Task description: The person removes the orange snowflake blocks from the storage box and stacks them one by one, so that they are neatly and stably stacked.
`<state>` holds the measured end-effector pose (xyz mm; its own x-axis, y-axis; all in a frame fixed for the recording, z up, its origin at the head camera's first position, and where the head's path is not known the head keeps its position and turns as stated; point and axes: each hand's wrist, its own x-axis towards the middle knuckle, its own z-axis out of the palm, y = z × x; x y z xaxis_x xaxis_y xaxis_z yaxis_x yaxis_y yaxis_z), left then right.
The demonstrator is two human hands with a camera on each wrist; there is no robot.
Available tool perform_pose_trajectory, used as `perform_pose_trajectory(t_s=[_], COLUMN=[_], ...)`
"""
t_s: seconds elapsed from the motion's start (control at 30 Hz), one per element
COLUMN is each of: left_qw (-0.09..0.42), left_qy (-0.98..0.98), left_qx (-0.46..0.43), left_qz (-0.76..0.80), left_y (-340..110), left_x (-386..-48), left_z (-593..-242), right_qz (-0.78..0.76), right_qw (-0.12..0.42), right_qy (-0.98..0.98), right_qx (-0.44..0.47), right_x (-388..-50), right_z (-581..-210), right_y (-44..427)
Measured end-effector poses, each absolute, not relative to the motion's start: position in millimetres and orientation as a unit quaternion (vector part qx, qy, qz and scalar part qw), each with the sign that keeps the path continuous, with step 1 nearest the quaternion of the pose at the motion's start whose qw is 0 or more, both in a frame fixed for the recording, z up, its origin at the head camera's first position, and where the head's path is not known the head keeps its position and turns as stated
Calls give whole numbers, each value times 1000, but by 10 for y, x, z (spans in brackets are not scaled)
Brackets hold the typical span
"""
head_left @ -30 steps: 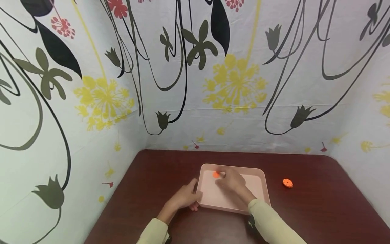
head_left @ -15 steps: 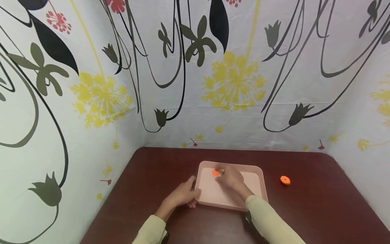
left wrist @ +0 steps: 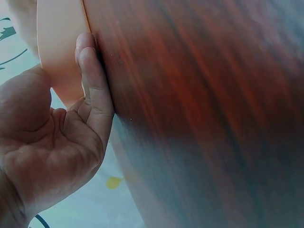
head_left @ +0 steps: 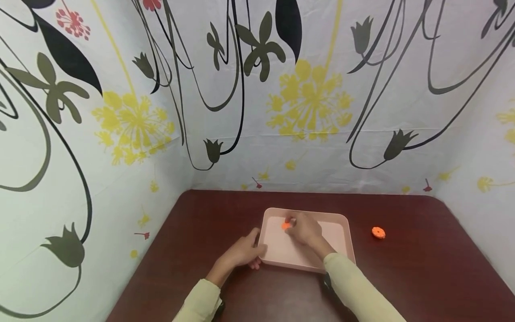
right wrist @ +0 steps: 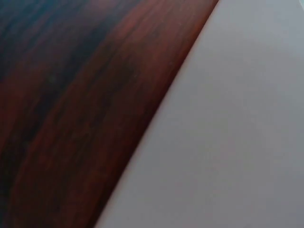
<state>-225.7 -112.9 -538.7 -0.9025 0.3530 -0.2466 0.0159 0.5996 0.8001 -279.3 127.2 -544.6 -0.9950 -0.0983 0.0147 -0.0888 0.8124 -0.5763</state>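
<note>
A pale pink rectangular tray [head_left: 277, 248] rests on the dark reddish table. At its left side my left hand [head_left: 241, 252] grips the rim, thumb on top and the other fingers low along the outer wall. In the left wrist view those fingers lie along the tray wall [left wrist: 61, 47], close to the tabletop. Over the tray my right hand [head_left: 306, 229] has curled fingers, their tips pinching a small bright orange piece [head_left: 285, 226] near the back left. The fingers partly cover that piece, so its full shape is hidden. The right wrist view shows only tray and table.
A round orange piece with a notched edge and dark spots [head_left: 378, 232] lies on the table [head_left: 418, 259] right of the tray. Behind the table hangs a white cloth [head_left: 249, 179] printed with flowers, which also runs along both sides.
The right fingers, blurred by motion before, look sharper and cover a bit more of the orange piece. My left hand keeps its place on the tray; the whole view has shifted slightly.
</note>
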Motion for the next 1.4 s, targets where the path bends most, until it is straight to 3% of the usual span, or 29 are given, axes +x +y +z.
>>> perform_pose_trajectory(t_s=[0.33,0.67,1.4], left_qw=[203,201,195], left_qy=[872,875,875], left_qx=[102,100,113], left_qz=[433,429,429], left_y=[-1126,-1142,-1146], left_x=[-2236,-2246,-2268], left_z=[-5348,-5381,-5406], right_qz=[-304,-332,-615], right_qw=[-51,-61,38], right_qy=[949,940,787], right_qx=[-60,-50,12], right_x=[-2706,-2641,-2460], right_z=[-5464,-5505,-5347], right_y=[1265,1301,1599])
